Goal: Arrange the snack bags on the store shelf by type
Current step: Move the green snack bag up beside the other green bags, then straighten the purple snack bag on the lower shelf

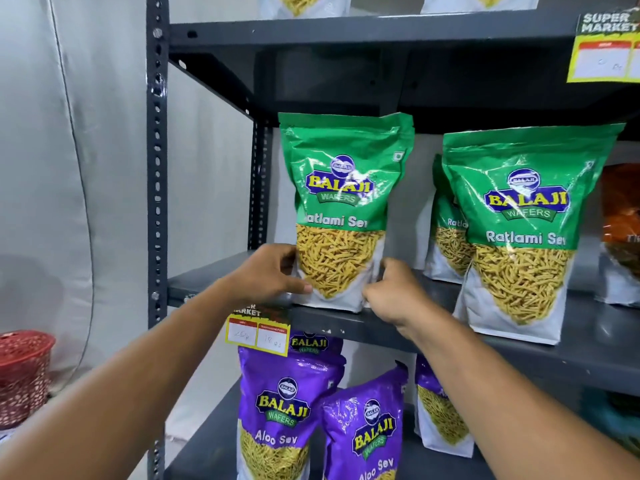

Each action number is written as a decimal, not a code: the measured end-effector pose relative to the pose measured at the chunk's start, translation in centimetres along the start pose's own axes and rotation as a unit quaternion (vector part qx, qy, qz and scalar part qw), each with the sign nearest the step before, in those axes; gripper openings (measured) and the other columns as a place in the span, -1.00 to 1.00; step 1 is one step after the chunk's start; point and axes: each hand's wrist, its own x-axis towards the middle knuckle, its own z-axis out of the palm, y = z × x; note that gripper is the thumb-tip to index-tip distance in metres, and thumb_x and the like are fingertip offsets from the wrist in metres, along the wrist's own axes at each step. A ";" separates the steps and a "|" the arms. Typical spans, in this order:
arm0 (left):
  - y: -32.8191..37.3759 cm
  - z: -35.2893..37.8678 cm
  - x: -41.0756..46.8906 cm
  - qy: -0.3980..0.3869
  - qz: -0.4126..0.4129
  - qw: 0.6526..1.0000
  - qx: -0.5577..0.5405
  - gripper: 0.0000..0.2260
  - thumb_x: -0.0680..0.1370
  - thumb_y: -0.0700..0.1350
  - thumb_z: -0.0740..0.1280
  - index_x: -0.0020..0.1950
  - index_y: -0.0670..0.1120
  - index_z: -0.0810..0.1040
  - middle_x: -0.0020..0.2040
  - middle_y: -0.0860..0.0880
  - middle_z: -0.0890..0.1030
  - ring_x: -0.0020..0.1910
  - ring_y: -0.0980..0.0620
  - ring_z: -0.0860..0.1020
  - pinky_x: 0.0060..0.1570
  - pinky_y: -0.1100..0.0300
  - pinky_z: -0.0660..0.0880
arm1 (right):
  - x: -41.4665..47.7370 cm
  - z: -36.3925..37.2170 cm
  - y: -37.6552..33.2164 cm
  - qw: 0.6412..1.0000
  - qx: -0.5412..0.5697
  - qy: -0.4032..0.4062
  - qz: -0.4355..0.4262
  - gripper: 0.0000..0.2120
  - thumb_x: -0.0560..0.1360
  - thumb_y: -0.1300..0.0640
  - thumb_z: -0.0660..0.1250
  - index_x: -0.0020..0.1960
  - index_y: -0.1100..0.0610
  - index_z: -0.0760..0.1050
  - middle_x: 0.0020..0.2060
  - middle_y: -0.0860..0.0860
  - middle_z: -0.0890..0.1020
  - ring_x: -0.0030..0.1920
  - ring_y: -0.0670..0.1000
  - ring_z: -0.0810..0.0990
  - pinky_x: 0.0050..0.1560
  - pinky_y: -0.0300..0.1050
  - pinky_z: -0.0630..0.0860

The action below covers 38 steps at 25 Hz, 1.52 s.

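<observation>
A green Ratlami Sev bag [341, 188] stands upright at the left end of the middle shelf [606, 344]. My left hand [268, 271] grips its lower left edge and my right hand [394, 292] grips its lower right edge. A second green Ratlami Sev bag [523, 230] stands to the right, with a third green bag [446, 244] partly hidden behind it. An orange bag [621, 216] shows at the far right edge. On the shelf below stand purple Aloo Sev bags [280, 410], one leaning purple bag [367, 434] in front, and another purple bag [440, 420] further back.
The dark metal upright [157, 174] frames the rack's left side. A yellow price tag [258, 332] hangs on the middle shelf's front edge, another price tag [606, 53] on the upper shelf. A red perforated basket [22, 375] sits at the far left by a grey curtain.
</observation>
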 end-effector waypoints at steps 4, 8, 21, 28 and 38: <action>-1.2 -2.5 -0.8 -0.009 -0.011 0.999 -0.029 -0.66 0.37 -0.35 0.51 0.09 -0.15 0.59 0.10 -0.16 0.69 0.08 -0.04 0.64 0.32 -0.12 0.47 | 0.8 3.1 -0.7 1.000 0.010 -0.016 -0.023 -0.69 0.48 0.26 0.19 0.22 0.19 0.35 0.05 0.17 0.54 -0.04 0.14 0.55 -0.27 -0.07 0.46; -1.9 -2.8 -1.0 -0.011 -0.006 0.999 -0.041 -0.66 0.33 -0.17 0.51 0.09 -0.07 0.60 0.16 -0.22 0.67 0.21 -0.25 0.59 0.31 -0.23 0.44 | 1.2 4.0 -0.3 0.999 0.014 0.005 -0.033 -0.73 0.49 0.21 0.18 0.19 0.17 0.39 0.05 0.17 0.57 0.00 0.17 0.56 -0.13 0.00 0.50; -0.3 0.3 -4.3 0.168 -0.022 0.985 -0.033 -0.44 0.51 -0.30 0.40 0.48 -0.19 0.30 0.48 -0.13 0.41 0.48 -0.05 0.35 0.50 0.06 0.19 | -2.8 0.2 1.9 0.990 0.059 -0.038 -0.125 -0.45 0.41 0.41 0.15 0.39 0.15 0.30 0.23 0.08 0.51 0.21 0.05 0.52 0.20 -0.10 0.45; -0.3 8.6 -11.0 0.264 -0.090 0.960 0.010 -0.46 0.62 -0.23 0.22 0.57 -0.15 0.12 0.45 0.05 0.34 0.18 0.31 0.46 0.25 0.42 0.15 | -7.4 -2.7 9.8 0.987 0.078 -0.078 -0.120 -0.56 0.41 0.49 0.07 0.13 0.17 0.52 -0.07 0.05 0.60 -0.02 0.03 0.59 0.16 -0.16 0.50; -9.5 22.9 -23.0 0.183 -0.306 0.929 -0.101 -0.50 0.61 -0.31 0.21 0.54 -0.20 0.18 0.53 -0.15 0.31 0.51 -0.10 0.30 0.48 0.06 0.22 | -8.6 2.6 26.1 0.989 0.008 -0.122 0.084 -0.56 0.44 0.48 0.11 0.30 0.32 0.38 0.17 0.25 0.55 0.04 0.11 0.52 -0.29 -0.43 0.36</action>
